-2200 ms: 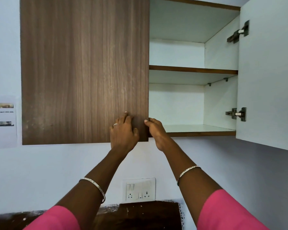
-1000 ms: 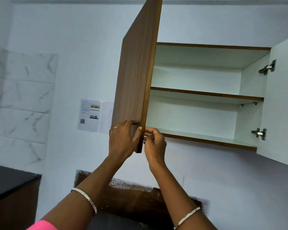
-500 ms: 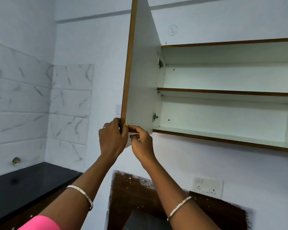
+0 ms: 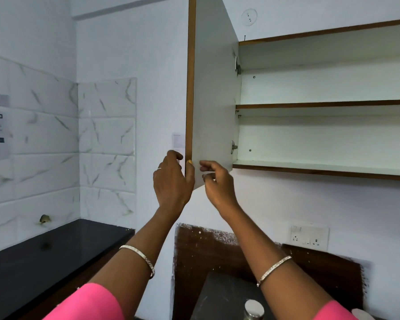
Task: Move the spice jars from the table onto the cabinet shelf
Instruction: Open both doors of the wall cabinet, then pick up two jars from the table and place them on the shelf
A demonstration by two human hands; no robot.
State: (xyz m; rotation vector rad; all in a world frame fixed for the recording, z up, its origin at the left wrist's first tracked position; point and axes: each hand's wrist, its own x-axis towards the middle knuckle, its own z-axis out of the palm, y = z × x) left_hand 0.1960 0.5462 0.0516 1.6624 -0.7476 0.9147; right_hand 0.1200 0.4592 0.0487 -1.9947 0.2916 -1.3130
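Steel-lidded spice jar, only 1 in view, at the bottom edge on the dark bench, well below the cabinet shelf. My left hand grips the lower edge of the open door; my right hand is curled just beside it, contact I cannot tell.

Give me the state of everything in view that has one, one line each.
Door: wide open.
Left hand: grips the door's free edge, thumb on the inner face.
Right hand: fingers curled by the door's lower corner; contact unclear.
Jar: lid on, at the bottom of the view, not on a shelf.
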